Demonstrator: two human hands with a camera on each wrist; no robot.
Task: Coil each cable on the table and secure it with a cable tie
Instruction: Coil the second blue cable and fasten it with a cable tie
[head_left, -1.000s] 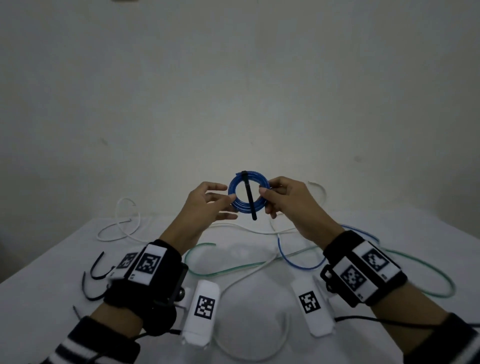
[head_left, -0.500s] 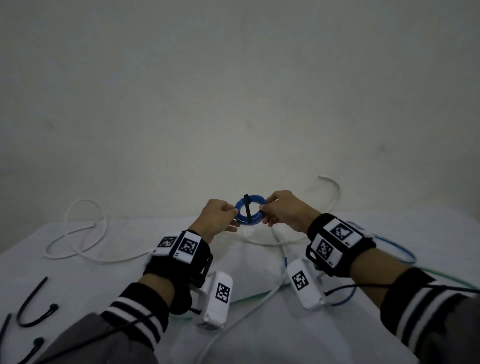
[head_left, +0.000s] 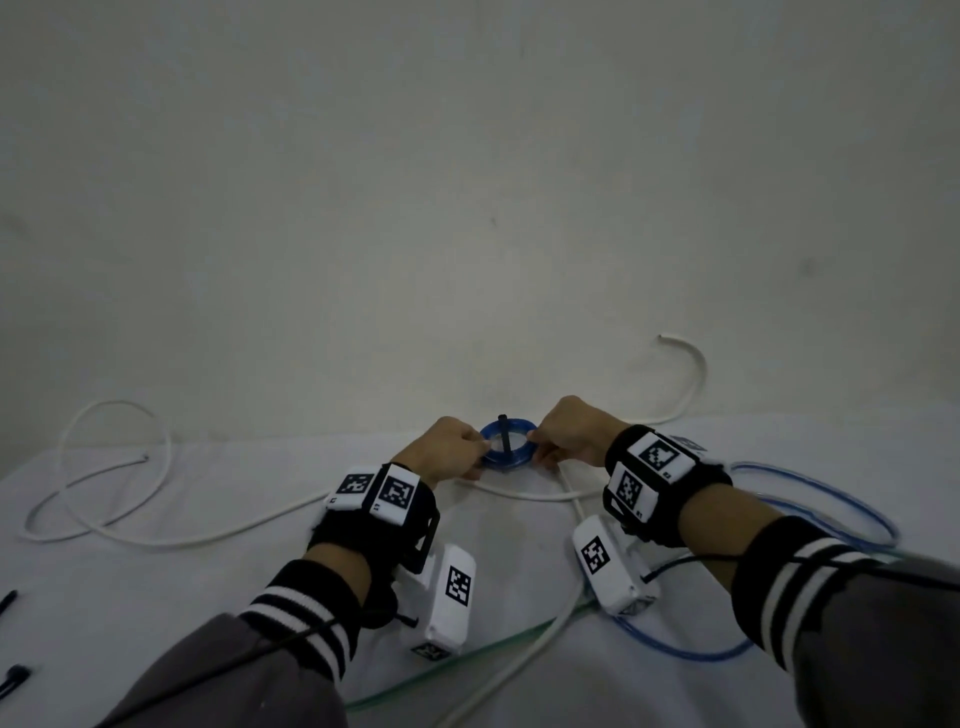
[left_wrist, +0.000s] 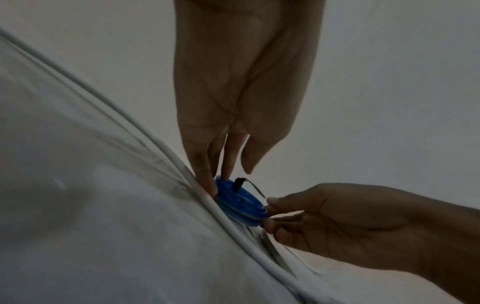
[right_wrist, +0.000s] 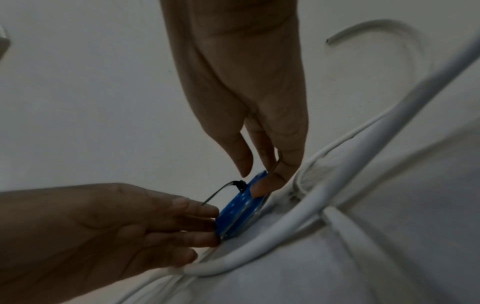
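A small blue cable coil (head_left: 508, 450) with a black cable tie (head_left: 503, 432) round it rests on the white table (head_left: 208, 587) at its far edge by the wall. My left hand (head_left: 480, 447) holds the coil's left rim with its fingertips, and my right hand (head_left: 535, 445) pinches the right rim. In the left wrist view the coil (left_wrist: 240, 203) lies against a white cable (left_wrist: 233, 226), and the tie's tail (left_wrist: 255, 188) sticks up. In the right wrist view my right thumb (right_wrist: 262, 186) presses on the coil (right_wrist: 239, 214).
A long white cable (head_left: 119, 467) loops over the table's left and runs under the hands. One loose blue cable (head_left: 831, 499) and a green one (head_left: 467, 670) lie at the right and near side. Spare black ties (head_left: 13, 680) lie at the left edge. The wall stands just behind.
Both hands have carried the tied blue coil from mid-air down and away to the table's far edge. The coil now lies nearly flat instead of facing me.
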